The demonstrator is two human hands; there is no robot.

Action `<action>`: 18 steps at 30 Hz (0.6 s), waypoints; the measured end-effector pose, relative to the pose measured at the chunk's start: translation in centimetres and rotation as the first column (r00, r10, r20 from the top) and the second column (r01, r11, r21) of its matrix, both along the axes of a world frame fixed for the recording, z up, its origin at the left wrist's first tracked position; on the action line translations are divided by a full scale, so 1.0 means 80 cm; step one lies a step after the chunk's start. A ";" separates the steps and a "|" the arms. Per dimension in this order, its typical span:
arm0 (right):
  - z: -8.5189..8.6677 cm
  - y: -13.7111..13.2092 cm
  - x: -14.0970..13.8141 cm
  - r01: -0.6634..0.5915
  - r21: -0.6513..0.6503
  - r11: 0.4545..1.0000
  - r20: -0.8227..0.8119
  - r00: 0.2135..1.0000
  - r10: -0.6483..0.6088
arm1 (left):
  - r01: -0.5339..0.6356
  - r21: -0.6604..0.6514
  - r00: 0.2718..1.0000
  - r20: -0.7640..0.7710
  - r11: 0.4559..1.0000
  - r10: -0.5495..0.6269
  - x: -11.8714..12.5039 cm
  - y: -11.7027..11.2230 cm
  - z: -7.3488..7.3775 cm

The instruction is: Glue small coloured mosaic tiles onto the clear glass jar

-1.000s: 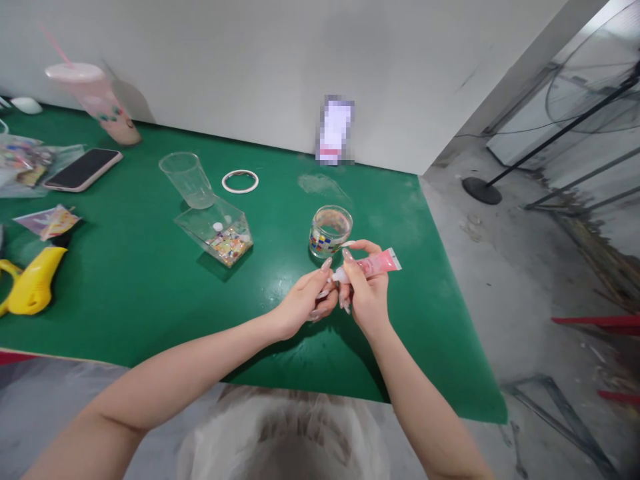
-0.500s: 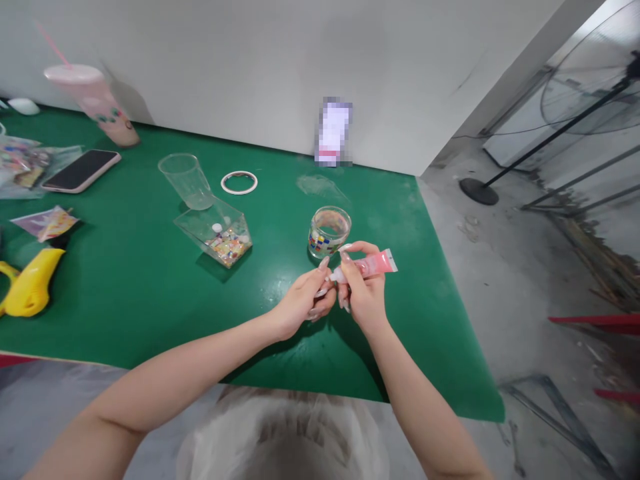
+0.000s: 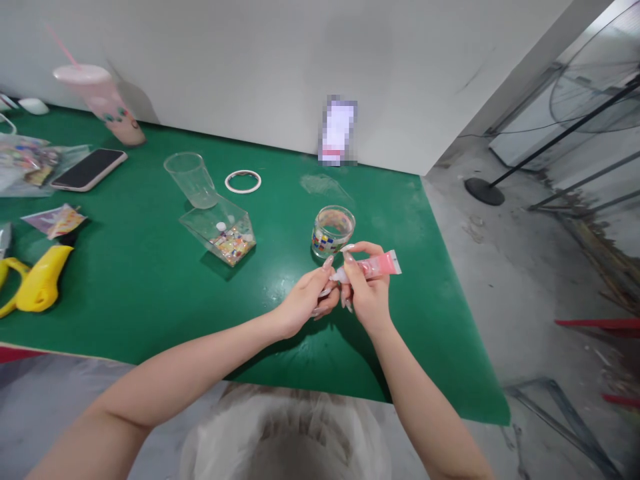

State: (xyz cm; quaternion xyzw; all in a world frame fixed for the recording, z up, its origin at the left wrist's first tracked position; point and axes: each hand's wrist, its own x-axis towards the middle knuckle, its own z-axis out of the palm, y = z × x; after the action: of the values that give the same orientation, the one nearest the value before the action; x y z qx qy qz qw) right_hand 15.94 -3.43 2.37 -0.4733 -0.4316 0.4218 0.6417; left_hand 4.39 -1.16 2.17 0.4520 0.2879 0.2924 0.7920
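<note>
My right hand point(image 3: 369, 291) is closed around a pink glue tube point(image 3: 375, 267), its pale nozzle pointing left toward my left fingertips. My left hand point(image 3: 311, 297) is pinched close beside the nozzle; whatever lies between its fingers is too small or hidden to name. Just beyond both hands stands a clear glass point(image 3: 333, 231) with colourful mosaic pieces around its side. To the left, a transparent open box point(image 3: 231, 241) holds many small coloured tiles and beads.
A clear plastic cup point(image 3: 193, 180) and a white ring point(image 3: 243, 181) are behind the box. Farther left are a phone point(image 3: 90, 169), a pink tumbler point(image 3: 107, 103), plastic bags point(image 3: 30, 160) and a yellow-handled tool point(image 3: 40, 283). The green table point(image 3: 450, 360) ends on the right.
The whole view has shifted slightly, so everything sits a little farther right. Both hands keep nearly the same pose, with the glue tube still at the left fingertips.
</note>
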 end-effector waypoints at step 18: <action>-0.011 -0.005 0.003 0.092 0.040 0.995 0.202 0.974 -0.099 | -0.076 0.140 0.990 -0.109 0.987 0.092 -0.001 0.000 -0.007</action>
State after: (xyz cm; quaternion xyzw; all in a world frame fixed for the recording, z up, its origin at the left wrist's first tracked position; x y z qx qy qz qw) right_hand 16.20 -3.80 1.51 -0.5244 -0.4781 0.3333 0.6207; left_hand 4.33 -1.19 1.61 0.5083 0.3314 0.3178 0.7286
